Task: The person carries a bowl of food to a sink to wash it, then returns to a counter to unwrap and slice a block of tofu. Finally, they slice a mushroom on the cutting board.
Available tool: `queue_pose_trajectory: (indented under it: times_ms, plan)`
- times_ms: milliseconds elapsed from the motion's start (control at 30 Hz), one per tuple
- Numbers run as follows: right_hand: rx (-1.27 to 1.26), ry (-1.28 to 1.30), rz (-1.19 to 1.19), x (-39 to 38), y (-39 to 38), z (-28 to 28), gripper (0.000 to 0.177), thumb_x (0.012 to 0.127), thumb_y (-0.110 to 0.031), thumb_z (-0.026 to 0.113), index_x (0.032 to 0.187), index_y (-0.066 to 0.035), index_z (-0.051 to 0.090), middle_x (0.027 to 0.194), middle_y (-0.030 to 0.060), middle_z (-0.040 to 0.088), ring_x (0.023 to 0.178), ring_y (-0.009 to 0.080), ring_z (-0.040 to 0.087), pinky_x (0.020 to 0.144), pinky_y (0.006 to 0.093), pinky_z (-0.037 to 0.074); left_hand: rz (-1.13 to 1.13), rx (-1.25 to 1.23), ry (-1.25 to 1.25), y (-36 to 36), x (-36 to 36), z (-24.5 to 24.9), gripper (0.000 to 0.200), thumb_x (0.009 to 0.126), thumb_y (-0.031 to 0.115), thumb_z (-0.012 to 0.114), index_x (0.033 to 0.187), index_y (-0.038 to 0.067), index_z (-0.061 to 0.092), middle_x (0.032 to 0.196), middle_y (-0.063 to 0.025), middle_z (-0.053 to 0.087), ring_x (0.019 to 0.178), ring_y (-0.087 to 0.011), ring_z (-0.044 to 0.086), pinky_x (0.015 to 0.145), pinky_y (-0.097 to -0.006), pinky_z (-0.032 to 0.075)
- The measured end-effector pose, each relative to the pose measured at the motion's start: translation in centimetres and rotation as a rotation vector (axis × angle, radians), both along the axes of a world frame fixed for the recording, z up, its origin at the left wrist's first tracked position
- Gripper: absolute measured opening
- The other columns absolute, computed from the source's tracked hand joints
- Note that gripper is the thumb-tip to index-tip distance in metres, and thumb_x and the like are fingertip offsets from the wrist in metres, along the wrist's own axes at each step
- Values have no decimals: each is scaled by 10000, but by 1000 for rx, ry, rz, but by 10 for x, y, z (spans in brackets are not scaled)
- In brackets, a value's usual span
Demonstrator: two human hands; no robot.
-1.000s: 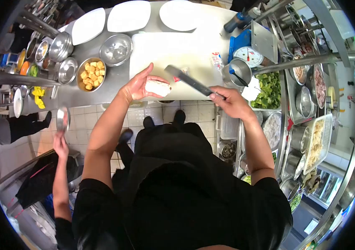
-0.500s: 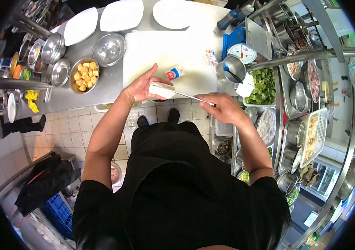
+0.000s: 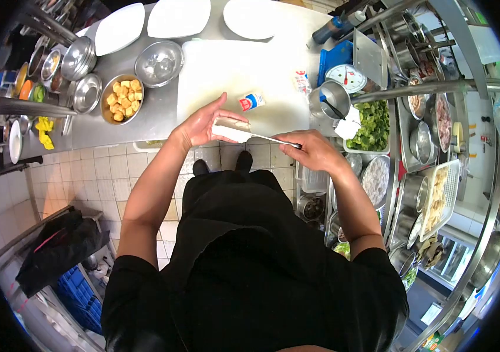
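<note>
On my left hand (image 3: 200,124), palm up with the thumb spread, rests a soft white block that looks like tofu (image 3: 230,131). My right hand (image 3: 314,151) is closed round the dark handle of a thin-bladed knife (image 3: 266,138). Its blade points left and meets the right end of the white block. Both hands are at the near edge of a white cutting board (image 3: 214,73). Just beyond them on the board lies a red, white and blue packet (image 3: 251,102). A similar piece of wrapper (image 3: 302,81) lies at the board's right side.
Left of the board stand a bowl of golden fried cubes (image 3: 124,102) and a metal bowl (image 3: 159,63). White plates (image 3: 179,17) line the back. To the right are a blue scale (image 3: 338,57), a metal pot (image 3: 333,94), leafy greens (image 3: 371,126) and a metal rack rail (image 3: 423,89).
The white block has tilted, showing more of its side, with the knife still against it. A person's leg at the far left has mostly gone from view. The whole view has shifted slightly.
</note>
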State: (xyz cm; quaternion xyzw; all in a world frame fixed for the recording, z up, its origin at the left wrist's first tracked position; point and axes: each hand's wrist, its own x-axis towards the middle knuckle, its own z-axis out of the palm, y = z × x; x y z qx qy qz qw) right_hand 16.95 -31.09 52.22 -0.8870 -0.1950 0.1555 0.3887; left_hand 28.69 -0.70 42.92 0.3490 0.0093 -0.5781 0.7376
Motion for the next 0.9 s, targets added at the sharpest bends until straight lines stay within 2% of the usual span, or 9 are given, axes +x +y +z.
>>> queue_pose_trajectory:
  times_ms: [200, 267, 367, 500, 567, 667, 733, 800, 900]
  plan:
    - [-20, 81, 18, 5, 4, -2, 291, 972, -197, 673, 1216, -44, 718, 960, 187, 741, 778, 284, 702, 733, 368, 537, 19, 20, -5, 3, -15, -10, 830, 1056, 629, 350, 1328, -118, 588, 1295, -234, 664, 1163, -319, 689, 945, -449, 601]
    - [-38, 104, 19, 7, 4, 1, 291, 967, -197, 679, 1215, -50, 722, 943, 179, 744, 766, 273, 700, 728, 365, 536, 27, -22, 25, 4, -19, -14, 729, 1064, 566, 406, 1335, -83, 600, 1297, -211, 670, 1165, -311, 688, 926, -438, 607]
    - [-87, 148, 25, 12, 2, 16, 292, 953, -249, 686, 1195, -91, 727, 980, 179, 740, 864, 350, 722, 796, 407, 555, 80, 34, -2, 3, -25, -13, 653, 1064, 509, 453, 1327, -69, 609, 1282, -197, 677, 1151, -304, 692, 931, -434, 610]
    - [-58, 195, -65, 20, -2, 36, 294, 952, -237, 698, 1196, -77, 733, 917, 160, 740, 713, 237, 687, 735, 353, 550, 151, -46, 93, 2, -25, -21, 573, 1070, 425, 485, 1335, -73, 584, 1282, -205, 670, 1150, -303, 691, 939, -436, 613]
    - [21, 92, -135, 14, 8, 39, 303, 1000, -216, 675, 1248, -44, 706, 957, 138, 753, 745, 179, 674, 714, 316, 546, 459, 20, 115, -4, -27, -23, 504, 1088, 349, 456, 1345, -74, 549, 1292, -212, 657, 1164, -308, 680, 962, -431, 609]
    - [13, -21, -196, 1, 44, 21, 321, 1015, -240, 658, 1275, -53, 683, 977, 142, 749, 740, 176, 671, 714, 314, 548, 684, -61, 209, -8, -25, -22, 457, 1105, 295, 408, 1348, -75, 522, 1292, -219, 649, 1174, -318, 669, 990, -444, 595]
    - [24, -6, -215, -7, 64, 7, 336, 1029, -266, 636, 1294, -61, 662, 1013, 161, 738, 792, 226, 697, 755, 340, 553, 749, -88, 216, -7, -24, -21, 429, 1108, 287, 396, 1330, -55, 530, 1285, -205, 651, 1167, -327, 666, 1005, -460, 582]
    - [21, 2, -261, -10, 82, 3, 323, 1026, -249, 604, 1260, -32, 657, 1124, 224, 714, 1022, 422, 687, 879, 447, 543, 816, -114, 223, -5, -22, -19, 404, 1111, 280, 384, 1313, -35, 537, 1277, -191, 653, 1160, -336, 663, 1020, -476, 569]
    - [17, -3, -280, -13, 97, -1, 336, 1036, -259, 578, 1276, -35, 645, 1137, 224, 705, 1054, 422, 671, 905, 456, 531, 894, -81, 200, 1, -21, -14, 434, 1120, 316, 365, 1343, -26, 512, 1296, -193, 645, 1171, -347, 653, 1044, -498, 545]
